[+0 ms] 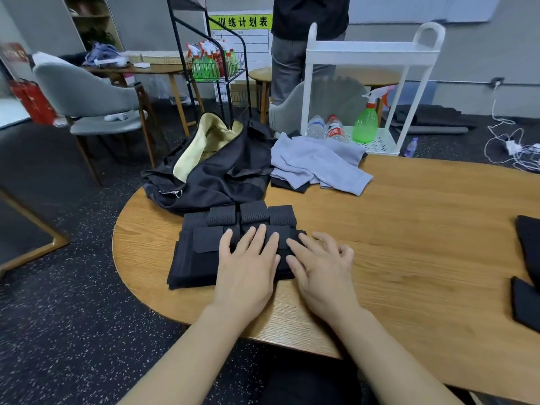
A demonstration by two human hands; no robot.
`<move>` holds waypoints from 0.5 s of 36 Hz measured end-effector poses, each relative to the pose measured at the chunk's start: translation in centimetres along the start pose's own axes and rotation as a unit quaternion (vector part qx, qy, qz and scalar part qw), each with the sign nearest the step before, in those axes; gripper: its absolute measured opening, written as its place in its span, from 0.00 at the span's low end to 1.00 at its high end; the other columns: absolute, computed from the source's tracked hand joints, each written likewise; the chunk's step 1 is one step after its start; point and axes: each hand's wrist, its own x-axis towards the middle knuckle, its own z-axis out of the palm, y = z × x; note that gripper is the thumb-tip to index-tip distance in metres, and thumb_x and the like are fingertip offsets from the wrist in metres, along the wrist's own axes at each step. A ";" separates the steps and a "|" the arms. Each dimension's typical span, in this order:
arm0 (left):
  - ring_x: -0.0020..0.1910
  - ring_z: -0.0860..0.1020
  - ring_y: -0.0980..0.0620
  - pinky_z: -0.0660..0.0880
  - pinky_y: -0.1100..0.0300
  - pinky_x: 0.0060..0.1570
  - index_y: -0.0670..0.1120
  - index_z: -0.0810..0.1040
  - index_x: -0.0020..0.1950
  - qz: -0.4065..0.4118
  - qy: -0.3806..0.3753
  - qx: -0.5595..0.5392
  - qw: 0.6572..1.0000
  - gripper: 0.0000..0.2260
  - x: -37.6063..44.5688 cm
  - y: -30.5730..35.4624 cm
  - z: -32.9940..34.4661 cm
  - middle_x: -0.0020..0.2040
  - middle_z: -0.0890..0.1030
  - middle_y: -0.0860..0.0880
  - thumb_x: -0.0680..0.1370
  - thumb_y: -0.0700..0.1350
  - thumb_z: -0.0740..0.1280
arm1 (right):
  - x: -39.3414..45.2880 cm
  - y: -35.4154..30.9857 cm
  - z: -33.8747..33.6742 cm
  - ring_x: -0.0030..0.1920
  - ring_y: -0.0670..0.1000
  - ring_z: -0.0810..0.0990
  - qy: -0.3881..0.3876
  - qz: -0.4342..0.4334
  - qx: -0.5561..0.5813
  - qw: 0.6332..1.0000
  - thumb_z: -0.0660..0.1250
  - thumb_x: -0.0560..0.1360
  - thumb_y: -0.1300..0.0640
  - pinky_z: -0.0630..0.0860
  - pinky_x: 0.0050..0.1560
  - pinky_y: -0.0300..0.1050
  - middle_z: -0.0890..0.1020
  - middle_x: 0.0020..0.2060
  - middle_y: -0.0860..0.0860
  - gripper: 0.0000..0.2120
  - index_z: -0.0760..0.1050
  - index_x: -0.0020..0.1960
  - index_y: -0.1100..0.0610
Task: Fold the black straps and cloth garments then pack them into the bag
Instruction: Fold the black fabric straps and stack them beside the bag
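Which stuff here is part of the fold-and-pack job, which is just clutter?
Job: black straps under left hand and right hand; bag; grey cloth.
Clutter: spray bottle; water bottles; white cart; chair.

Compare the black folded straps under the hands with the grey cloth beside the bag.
The black straps lie folded in a neat, squared stack; the grey cloth lies loose and rumpled. The straps sit at the near edge of the table, pressed flat by the left hand and right hand; the cloth lies farther back, untouched, right of the open bag. Both are still outside the bag.
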 end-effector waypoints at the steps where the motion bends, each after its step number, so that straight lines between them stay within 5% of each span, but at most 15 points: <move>1: 0.65 0.77 0.45 0.57 0.41 0.67 0.46 0.79 0.65 0.001 0.008 -0.003 1.000 0.22 0.1 0.2 -0.2 0.65 0.79 0.44 0.80 0.52 0.52 | 0.0 0.1 -0.2 0.60 0.56 0.77 0.004 0.003 0.012 1.000 0.54 0.78 0.45 0.57 0.52 0.51 0.83 0.56 0.47 0.19 0.81 0.58 0.48; 13: 0.67 0.75 0.45 0.57 0.47 0.66 0.46 0.77 0.67 0.062 -0.029 -0.087 0.994 0.24 2.9 7.1 -1.0 0.66 0.78 0.44 0.81 0.54 0.50 | -2.3 6.8 -4.2 0.59 0.58 0.77 0.055 0.107 0.015 0.993 0.55 0.75 0.44 0.56 0.50 0.49 0.84 0.55 0.51 0.22 0.81 0.58 0.52; 18: 0.76 0.61 0.48 0.53 0.51 0.71 0.49 0.65 0.76 0.115 -0.063 -0.107 0.986 0.32 4.1 11.4 -0.9 0.77 0.65 0.46 0.79 0.59 0.38 | -4.2 11.4 -6.8 0.66 0.54 0.70 0.032 0.182 -0.021 0.982 0.62 0.79 0.49 0.55 0.57 0.50 0.79 0.64 0.51 0.16 0.78 0.64 0.51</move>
